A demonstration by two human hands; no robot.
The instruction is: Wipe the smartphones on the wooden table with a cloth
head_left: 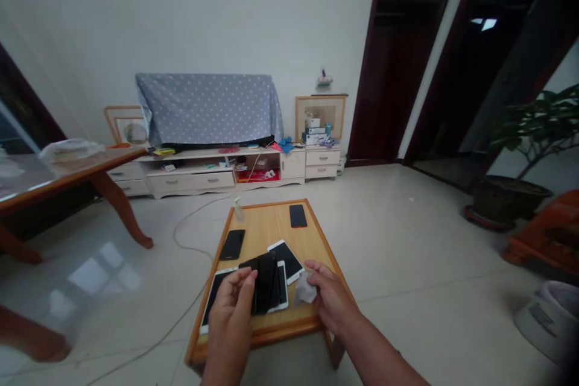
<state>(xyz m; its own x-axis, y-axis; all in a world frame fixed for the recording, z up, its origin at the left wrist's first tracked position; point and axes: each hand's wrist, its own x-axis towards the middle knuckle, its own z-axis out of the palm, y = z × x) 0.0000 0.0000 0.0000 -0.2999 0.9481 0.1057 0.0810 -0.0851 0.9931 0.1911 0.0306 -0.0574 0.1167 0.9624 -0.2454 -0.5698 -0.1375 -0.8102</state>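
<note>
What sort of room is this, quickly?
Probably a home living room: a long cream drawer cabinet, a potted plant, and a polka-dot cloth draped over something on the cabinet.

We saw soft, rather dim indoor light, with pane-shaped glare on the tile floor [97,274] left of the low wooden table [271,235]. The doorway [470,84] at right fell into deep shadow. Lines bowed toward the frame's edges, and everything looked slightly soft.
</note>
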